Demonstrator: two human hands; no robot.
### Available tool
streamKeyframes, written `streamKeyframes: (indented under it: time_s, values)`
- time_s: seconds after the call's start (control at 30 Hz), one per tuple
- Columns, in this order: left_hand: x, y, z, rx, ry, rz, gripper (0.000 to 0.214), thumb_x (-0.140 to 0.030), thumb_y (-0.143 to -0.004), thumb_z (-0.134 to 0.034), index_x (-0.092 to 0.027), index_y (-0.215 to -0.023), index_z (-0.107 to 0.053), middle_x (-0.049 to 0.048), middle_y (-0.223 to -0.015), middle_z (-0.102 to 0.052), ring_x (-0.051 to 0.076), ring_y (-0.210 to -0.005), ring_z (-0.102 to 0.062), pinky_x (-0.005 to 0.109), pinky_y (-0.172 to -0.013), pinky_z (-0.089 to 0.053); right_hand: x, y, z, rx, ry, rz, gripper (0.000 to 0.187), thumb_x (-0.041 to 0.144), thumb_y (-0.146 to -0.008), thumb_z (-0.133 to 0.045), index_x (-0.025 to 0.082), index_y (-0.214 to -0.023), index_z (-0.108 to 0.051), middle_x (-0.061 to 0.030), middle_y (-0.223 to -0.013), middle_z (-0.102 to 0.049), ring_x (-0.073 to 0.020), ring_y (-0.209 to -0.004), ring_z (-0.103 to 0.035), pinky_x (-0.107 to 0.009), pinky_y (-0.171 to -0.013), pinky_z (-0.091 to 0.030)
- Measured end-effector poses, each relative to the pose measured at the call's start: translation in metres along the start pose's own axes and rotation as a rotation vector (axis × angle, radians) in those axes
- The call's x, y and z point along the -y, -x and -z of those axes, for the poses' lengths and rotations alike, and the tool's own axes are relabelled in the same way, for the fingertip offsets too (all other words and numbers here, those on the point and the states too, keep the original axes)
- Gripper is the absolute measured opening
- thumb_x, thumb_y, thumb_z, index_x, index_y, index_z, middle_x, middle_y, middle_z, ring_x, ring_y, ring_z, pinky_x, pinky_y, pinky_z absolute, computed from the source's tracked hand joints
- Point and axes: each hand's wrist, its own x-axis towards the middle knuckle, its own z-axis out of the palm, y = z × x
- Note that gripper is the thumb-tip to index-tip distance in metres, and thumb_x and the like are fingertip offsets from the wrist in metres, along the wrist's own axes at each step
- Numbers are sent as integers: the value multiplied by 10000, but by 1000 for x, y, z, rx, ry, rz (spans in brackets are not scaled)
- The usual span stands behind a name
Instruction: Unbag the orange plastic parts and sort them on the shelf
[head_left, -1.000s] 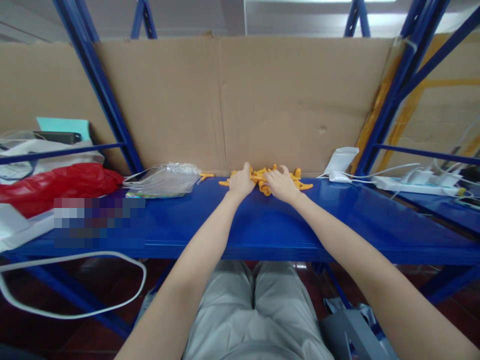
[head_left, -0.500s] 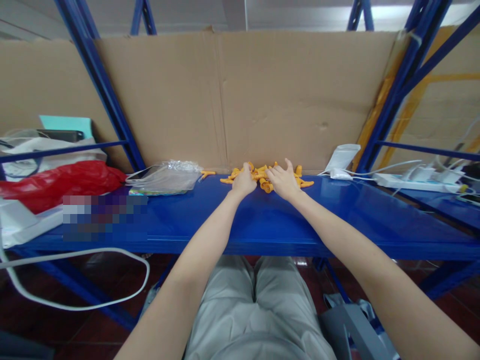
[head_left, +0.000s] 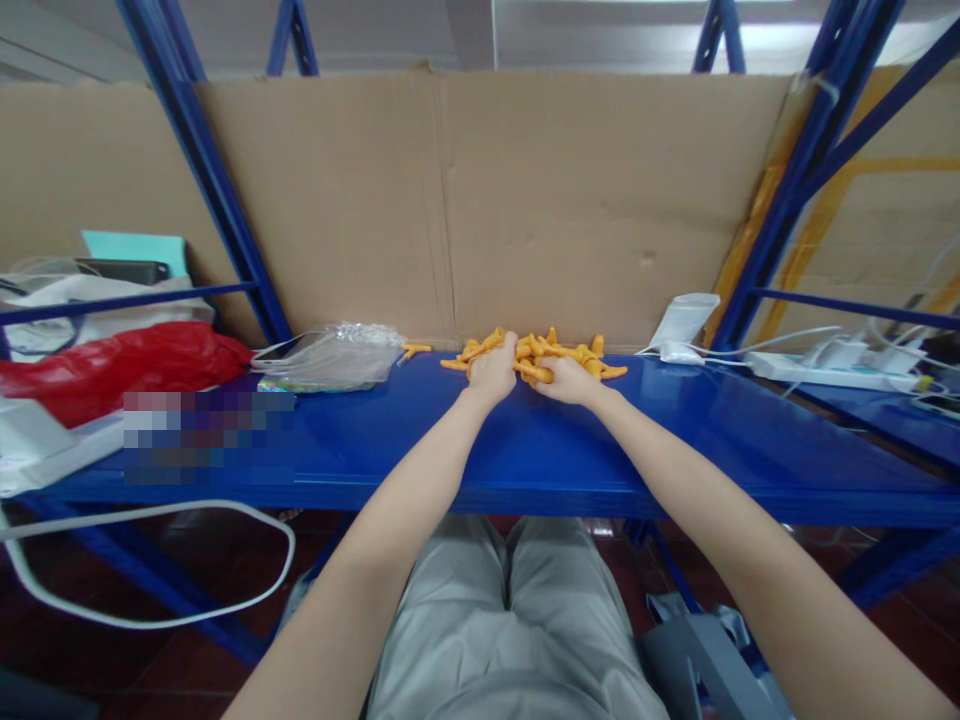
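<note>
A heap of orange-yellow plastic pieces, several of them slim and some with rounded ends, lies at the back of the blue shelf against the cardboard. My left hand is at the heap's left front, fingers curled and thumb raised, closed on one end of an orange-yellow piece. From the right, my right hand pinches the other end of that piece, its fingers closed and partly hidden. The exact shape of the held piece is too small to make out.
Left of the heap, a loose orange-yellow piece lies beside clear plastic bags. A red plastic bag is farther left. On the right are a white packet, cables and a power strip. Blue posts frame the shelf.
My right hand has moved down and slightly left, from spread fingers over the heap to a closed grip on a piece. My left hand has shifted slightly right and toward me.
</note>
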Motion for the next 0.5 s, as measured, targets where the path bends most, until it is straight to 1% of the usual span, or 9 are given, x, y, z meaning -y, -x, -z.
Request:
streamKeyframes:
  time_s: [0.03,0.1,0.2,0.3,0.4,0.5]
  values:
    - [-2,1,1,3,-10,-26,370,-123,-894,-437,-215,-1252,-411,124,-1160,-682,283,-1107,-651,415,-917,-486,0,1,1,35,-34,-30,213,257,-888,-533,141,-915,-710,-108,-877,-737,-228,-813,-673,-364,-790,-479]
    - [-6,3,1,12,-12,-47,373,-116,-890,-430,-215,-1250,-415,113,-1139,-692,282,-1095,-653,417,-912,-490,1,2,3,58,-39,-74,248,280,-904,-512,158,-897,-727,-99,-861,-740,-229,-794,-678,-340,-743,-480]
    - [-7,3,0,32,17,-37,359,-121,-888,-434,-209,-1236,-418,104,-1097,-705,277,-1080,-656,410,-906,-493,6,3,8,55,63,-125,293,298,-924,-487,167,-943,-749,-121,-917,-749,-264,-873,-695,-363,-778,-490]
    - [-3,1,-2,39,59,-37,360,-117,-880,-446,-216,-1224,-414,102,-1114,-703,269,-1109,-644,400,-916,-489,12,4,12,60,170,-159,332,306,-942,-468,145,-1018,-748,-159,-985,-749,-297,-957,-698,-391,-833,-492]
    - [0,0,-2,33,84,-37,382,-105,-869,-449,-225,-1229,-403,101,-1127,-701,264,-1123,-638,400,-928,-482,15,3,13,52,217,-164,354,301,-953,-450,123,-1063,-735,-182,-1008,-747,-308,-1013,-693,-399,-876,-484]
    - [1,-1,-3,19,98,-43,395,-99,-860,-454,-219,-1232,-395,110,-1107,-704,270,-1090,-650,403,-916,-485,16,3,13,40,245,-147,361,280,-956,-432,104,-1080,-721,-195,-1015,-744,-306,-1036,-688,-393,-900,-473]
